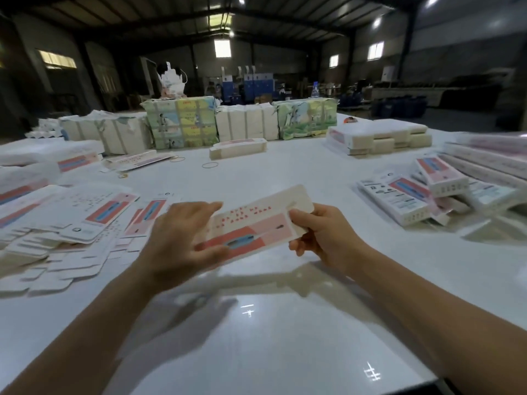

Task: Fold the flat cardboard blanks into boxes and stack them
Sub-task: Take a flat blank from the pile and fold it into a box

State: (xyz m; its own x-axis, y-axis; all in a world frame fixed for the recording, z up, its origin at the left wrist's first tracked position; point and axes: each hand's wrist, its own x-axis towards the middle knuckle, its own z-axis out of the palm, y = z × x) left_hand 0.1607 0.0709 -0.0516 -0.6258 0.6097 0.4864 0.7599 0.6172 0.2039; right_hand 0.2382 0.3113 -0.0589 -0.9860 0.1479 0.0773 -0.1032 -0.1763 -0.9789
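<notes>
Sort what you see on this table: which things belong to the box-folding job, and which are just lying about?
Job: cardboard blank held by left hand and right hand; loose flat blanks; folded boxes.
Lying about: rubber bands; wrapped bundles; water bottle.

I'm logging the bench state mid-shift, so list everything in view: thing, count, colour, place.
held blank: one, cream with pink and blue print, above the table centre, between both hands
loose flat blanks: many, white and pink, spread at left
folded boxes: several, white and pink, piled at right
wrapped bundles: several, cream or picture-printed, in a row at the far side
small blank stack: one, cream, far centre
flat stacks: a few, cream, far right
rubber bands: about three, yellowish, far centre-left
table: one, glossy white
left hand: grips the blank's left end
right hand: pinches its right end
</notes>
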